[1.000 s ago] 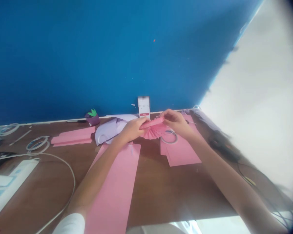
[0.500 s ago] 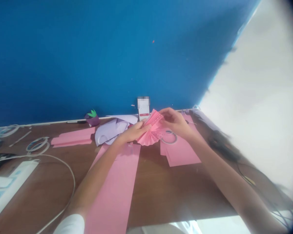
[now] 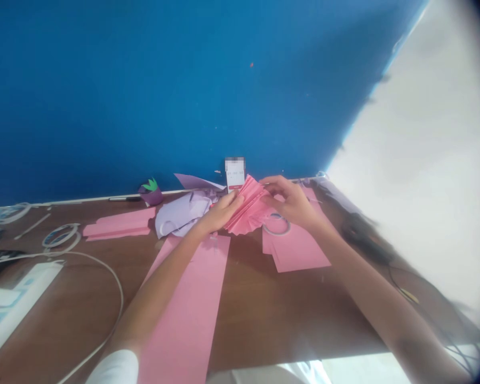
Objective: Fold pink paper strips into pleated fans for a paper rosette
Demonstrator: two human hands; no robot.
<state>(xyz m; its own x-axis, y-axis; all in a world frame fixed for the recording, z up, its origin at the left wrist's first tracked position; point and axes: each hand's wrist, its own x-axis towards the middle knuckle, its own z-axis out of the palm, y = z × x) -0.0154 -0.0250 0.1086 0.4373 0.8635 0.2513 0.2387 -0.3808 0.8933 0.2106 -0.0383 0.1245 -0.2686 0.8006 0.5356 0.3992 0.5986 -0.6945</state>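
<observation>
A pleated pink paper fan (image 3: 248, 209) is held above the table between my two hands. My left hand (image 3: 223, 210) grips its left side, thumb lying over the folds. My right hand (image 3: 288, 198) is closed at the fan's upper right edge, its fingertips pinching the paper. Below the fan, to the right, a roll of tape (image 3: 277, 224) rests on pink paper sheets (image 3: 300, 253). A long pink sheet (image 3: 188, 304) lies beneath my left forearm.
Crumpled lilac paper (image 3: 180, 213) and folded pink strips (image 3: 120, 224) lie to the left. A phone (image 3: 234, 173) leans on the blue wall. A purple-green paper craft (image 3: 151, 193) stands near it. A power strip (image 3: 20, 306) and white cable (image 3: 118, 282) occupy the left.
The fan has turned slightly in my hands, and its pleats look less spread. A lilac sheet flap behind my left hand has risen.
</observation>
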